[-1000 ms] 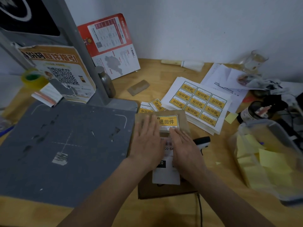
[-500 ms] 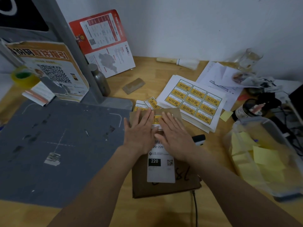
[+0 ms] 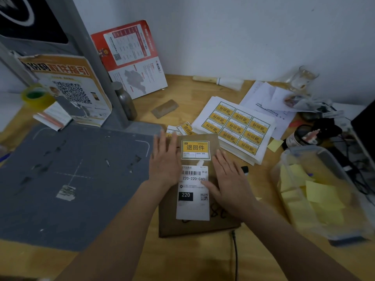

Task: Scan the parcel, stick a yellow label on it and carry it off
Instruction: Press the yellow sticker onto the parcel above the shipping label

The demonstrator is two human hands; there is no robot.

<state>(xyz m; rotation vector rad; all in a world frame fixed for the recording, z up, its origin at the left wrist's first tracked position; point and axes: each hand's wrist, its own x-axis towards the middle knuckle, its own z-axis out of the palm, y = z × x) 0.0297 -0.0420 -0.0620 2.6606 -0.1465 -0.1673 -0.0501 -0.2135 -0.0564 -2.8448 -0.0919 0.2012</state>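
A flat brown parcel [image 3: 194,226] lies on the wooden desk in front of me. A yellow label [image 3: 195,149] is stuck near its far end, above a white shipping label [image 3: 192,191] with a barcode. My left hand [image 3: 165,161] lies flat on the parcel's left side, fingers spread. My right hand [image 3: 229,179] rests flat on its right side, thumb on the shipping label. Neither hand grips anything. A sheet of yellow labels [image 3: 236,126] lies just beyond the parcel. A handheld scanner [image 3: 244,170] peeks out behind my right hand.
A grey scanning pad [image 3: 67,179] with its post [image 3: 97,63] fills the left. Loose labels [image 3: 185,128], a small bottle [image 3: 126,102], a tape roll [image 3: 36,96], papers [image 3: 267,100], a dark jar [image 3: 300,136] and a clear tub of yellow notes [image 3: 316,191] crowd the desk. A cable [image 3: 235,256] runs toward me.
Both hands slid apart off the yellow label, the left outward to the left and the right back down, so the label now shows fully. The parcel stayed put.
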